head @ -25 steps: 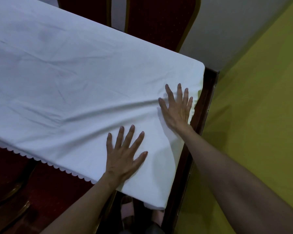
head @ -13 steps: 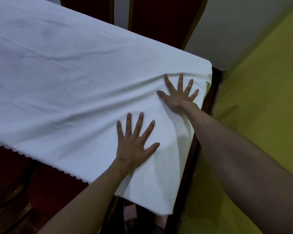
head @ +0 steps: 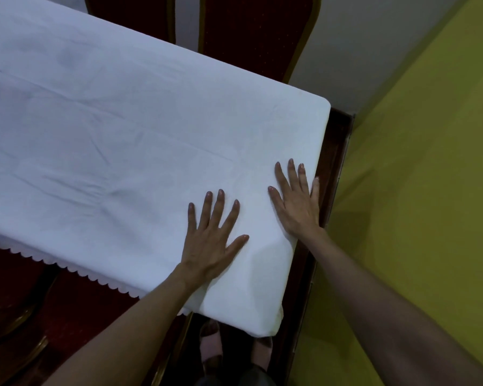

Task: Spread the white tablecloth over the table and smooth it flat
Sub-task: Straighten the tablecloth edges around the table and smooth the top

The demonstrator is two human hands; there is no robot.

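Both hands lie flat on the tablecloth (head: 117, 129). The left hand (head: 209, 243) and right hand (head: 299, 204) press it with straight fingers, each grip open, holding nothing.

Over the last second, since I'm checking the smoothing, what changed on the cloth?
The right hand slid back along the tablecloth's end edge, and the deep folds between it and the left hand flattened out. Both palms still press flat; the scalloped hem still hangs over the near side.
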